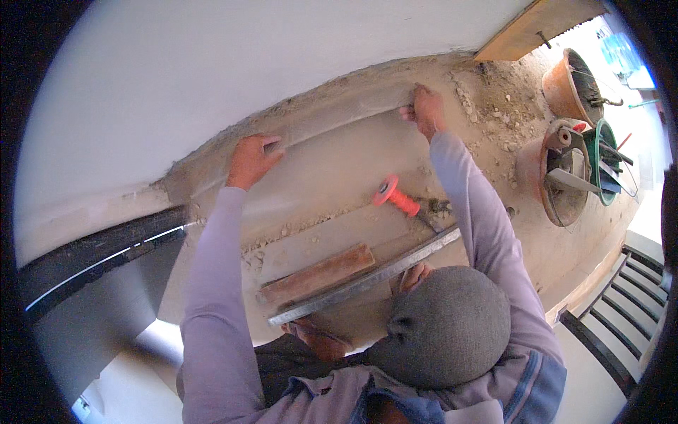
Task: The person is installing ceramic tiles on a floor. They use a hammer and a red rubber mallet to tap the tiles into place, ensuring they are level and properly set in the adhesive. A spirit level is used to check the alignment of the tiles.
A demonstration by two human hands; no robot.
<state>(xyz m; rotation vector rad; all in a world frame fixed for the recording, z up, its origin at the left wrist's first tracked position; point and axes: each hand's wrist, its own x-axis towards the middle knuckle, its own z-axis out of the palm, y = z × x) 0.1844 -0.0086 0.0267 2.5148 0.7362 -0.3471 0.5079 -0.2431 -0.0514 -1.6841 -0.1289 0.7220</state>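
Note:
A long, flat, dusty grey-tan strip (346,109), like a skirting tile, lies along the foot of the white wall. My left hand (253,161) grips its edge toward the left, thumb and forefinger curved over it. At the strip's right end, my right hand (427,112) has its fingers closed around the corner. Behind my hands, nearer me, rests a chisel (401,201) with a red grip and round hand guard. A reddish-brown bar (318,274) and a long grey metal straightedge (367,277) lie nearer still.
Rubble and dust (501,106) cover the floor at right. Beyond stand an orange bucket (552,83), a terracotta bucket (531,166) holding tools and a green bucket (606,198). A wooden board (522,32) juts in at top right. A dark cabinet (106,283) stands left, a black slatted chair (600,350) right.

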